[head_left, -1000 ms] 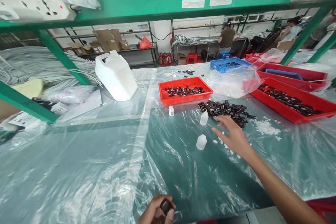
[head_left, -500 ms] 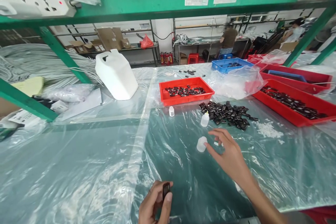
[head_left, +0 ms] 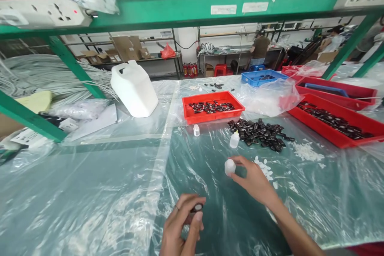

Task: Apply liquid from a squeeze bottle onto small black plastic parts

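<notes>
My left hand (head_left: 182,226) is low at the near edge of the table, its fingers pinched on a small black part (head_left: 197,208). My right hand (head_left: 253,180) reaches across the plastic-covered table, and its thumb and fingers close around a small white bottle (head_left: 229,167). A second small white bottle (head_left: 234,139) stands just beyond it, beside a loose pile of black parts (head_left: 261,133). Small white pieces (head_left: 264,167) lie scattered to the right of my right hand.
A red tray (head_left: 213,114) with black parts sits behind the pile. Larger red trays (head_left: 336,128) and a blue tray (head_left: 264,78) lie at the right. A white jug (head_left: 134,89) stands at centre left, a tiny bottle (head_left: 196,130) near the tray. A person works at a far bench.
My right hand drew back from the black pile toward me and closed on the near white bottle. My left hand rose slightly with the black part.
</notes>
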Motion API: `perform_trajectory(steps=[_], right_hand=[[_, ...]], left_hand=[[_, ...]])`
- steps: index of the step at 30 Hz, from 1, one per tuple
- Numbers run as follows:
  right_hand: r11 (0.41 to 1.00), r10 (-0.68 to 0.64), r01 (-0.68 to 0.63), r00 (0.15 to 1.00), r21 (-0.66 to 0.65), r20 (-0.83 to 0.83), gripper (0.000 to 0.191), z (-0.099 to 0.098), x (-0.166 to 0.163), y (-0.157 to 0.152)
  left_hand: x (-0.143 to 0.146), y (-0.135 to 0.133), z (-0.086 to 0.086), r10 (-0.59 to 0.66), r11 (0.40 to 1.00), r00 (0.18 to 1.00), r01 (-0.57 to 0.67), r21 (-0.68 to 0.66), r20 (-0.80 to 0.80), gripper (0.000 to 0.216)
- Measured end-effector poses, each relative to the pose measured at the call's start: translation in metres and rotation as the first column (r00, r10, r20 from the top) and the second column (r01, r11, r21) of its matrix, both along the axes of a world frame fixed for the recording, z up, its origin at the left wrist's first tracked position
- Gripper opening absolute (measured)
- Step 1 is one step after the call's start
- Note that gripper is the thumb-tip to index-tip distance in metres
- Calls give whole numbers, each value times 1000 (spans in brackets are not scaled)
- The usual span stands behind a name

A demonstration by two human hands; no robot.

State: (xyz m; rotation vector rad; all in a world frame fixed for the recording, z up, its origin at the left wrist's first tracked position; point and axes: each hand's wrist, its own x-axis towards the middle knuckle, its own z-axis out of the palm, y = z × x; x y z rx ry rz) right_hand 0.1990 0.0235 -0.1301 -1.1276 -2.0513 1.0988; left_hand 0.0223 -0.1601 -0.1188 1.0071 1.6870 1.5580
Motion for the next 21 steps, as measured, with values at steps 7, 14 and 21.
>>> perform_trajectory(steps=[7,14,21], right_hand=[[927,374,-348,826,141,-421,27,126,-9,19],[850,382,-97,789,517,-480,35,177,-2,15],[834,136,104,913,542,-384,44,151,4,19]], left_hand=[[-40,61,99,-157,917,899,286,278,-409,31],[-21,99,155,6,825,983,98,556,-183,11],[-27,115,141,-10,673,931,276,687,-365,22]])
